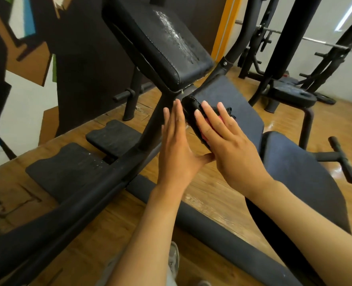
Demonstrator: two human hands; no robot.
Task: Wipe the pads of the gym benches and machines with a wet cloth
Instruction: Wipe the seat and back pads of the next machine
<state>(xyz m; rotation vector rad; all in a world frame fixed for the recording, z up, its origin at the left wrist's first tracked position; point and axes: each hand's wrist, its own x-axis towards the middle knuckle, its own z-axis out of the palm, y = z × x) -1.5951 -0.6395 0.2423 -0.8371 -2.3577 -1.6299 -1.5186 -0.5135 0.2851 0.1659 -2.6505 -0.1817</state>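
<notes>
From where I sit, both hands are at the narrow black seat pad (193, 118) that runs diagonally, its far rounded end up and left near the frame joint, its near end down toward me and to the right. My right hand (222, 139) lies flat on top of it with the fingers straight and spread, pressing a pink cloth (218, 120) against the pad; only a sliver of pink shows between the fingers, and a dark scrap pokes out beyond the fingertips, which I cannot identify. My left hand (177, 145) stands on edge against the pad's left side, fingers straight and together, thumb reaching under toward the right hand, so it braces rather than grips; neither hand is curled round anything. The relation that matters is this: the pad's long axis runs along the line of my right fingers, so the unwiped length lies ahead of the fingertips toward the rounded end and behind the palm toward me. I judge the next stroke should slide the right hand along that axis, with the left holding the pad steady. The right hand is the one on the cloth, so it does the work. Above, the big angled back pad (156, 44) shows a wet streak on its surface, which suggests it has had its wipe. To the right the blue-grey bench pad (295, 174) looks dry, and the flat foot pads (71, 172) on the wooden floor (208, 193) carry some wet sheen.
</notes>
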